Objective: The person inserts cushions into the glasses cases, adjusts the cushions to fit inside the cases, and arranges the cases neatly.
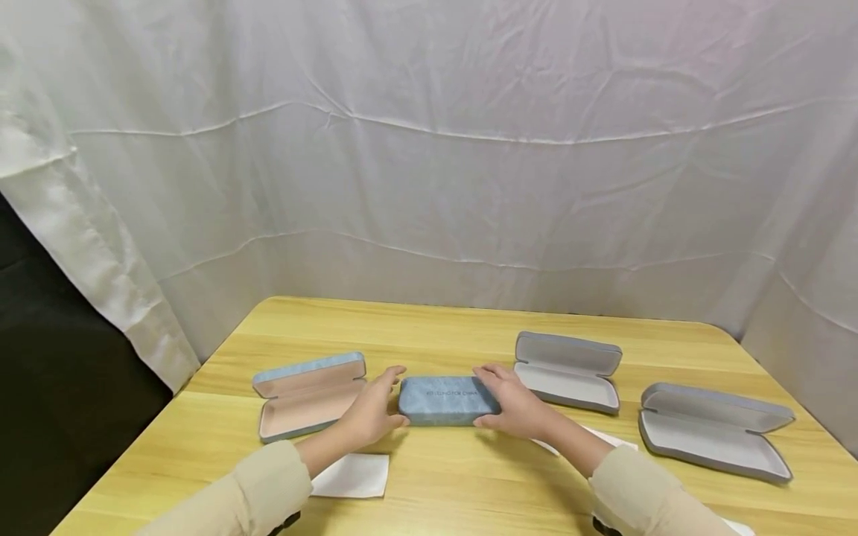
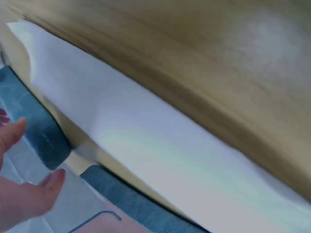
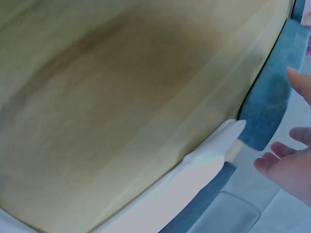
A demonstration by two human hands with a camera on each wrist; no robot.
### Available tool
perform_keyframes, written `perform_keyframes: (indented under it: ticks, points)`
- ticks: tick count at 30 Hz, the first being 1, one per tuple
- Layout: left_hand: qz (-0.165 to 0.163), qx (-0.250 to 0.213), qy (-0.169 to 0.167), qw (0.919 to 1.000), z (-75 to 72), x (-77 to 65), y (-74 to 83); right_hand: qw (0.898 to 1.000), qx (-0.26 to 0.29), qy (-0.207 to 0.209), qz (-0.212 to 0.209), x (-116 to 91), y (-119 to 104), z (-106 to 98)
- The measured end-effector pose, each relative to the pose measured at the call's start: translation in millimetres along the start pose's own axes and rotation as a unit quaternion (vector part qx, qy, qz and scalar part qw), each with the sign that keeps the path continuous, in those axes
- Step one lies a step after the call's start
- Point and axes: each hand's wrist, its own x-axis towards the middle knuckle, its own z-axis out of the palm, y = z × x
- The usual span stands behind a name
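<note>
A closed blue glasses case (image 1: 445,406) with lettering on its lid lies on the table between both hands. My left hand (image 1: 369,413) is beside its left end, thumb and fingers spread, with a small gap visible. At the opposite end, my right hand (image 1: 515,406) overlaps the case's right corner in the head view; whether it touches is unclear. In the right wrist view, the thumb of that hand (image 3: 291,165) crosses in front of the blue case (image 3: 269,97) and the other fingers are spread. An open blue glasses case (image 1: 308,406) with pink lining stands left of my left hand.
Two open grey glasses cases, one behind my right hand (image 1: 570,383) and another farther right (image 1: 713,439), sit on the wooden table (image 1: 462,484). A white cloth (image 1: 351,476) lies under my left forearm; another white piece (image 1: 613,439) is by the right forearm. A pale curtain (image 1: 429,186) hangs behind.
</note>
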Motion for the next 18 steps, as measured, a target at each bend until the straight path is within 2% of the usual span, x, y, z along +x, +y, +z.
perform_keyframes:
  ticks: [5,8,13,18]
  points:
    - [0.025,0.02,0.018,0.9993,-5.8,-9.9,2.1,0.997,-0.021,0.052,-0.049,-3.2,-14.2,5.3]
    - [0.032,0.026,0.035,0.9985,-9.0,-17.5,0.2,0.995,-0.014,0.074,-0.072,-5.0,-24.5,10.4]
    - [0.037,0.02,0.068,0.9968,-15.4,-28.7,-4.9,0.994,0.036,0.064,-0.08,-9.7,-42.5,19.1]
    - [0.057,0.021,0.072,0.9955,-23.0,-41.4,-13.7,0.993,0.08,0.053,-0.072,-15.3,-58.0,30.2]
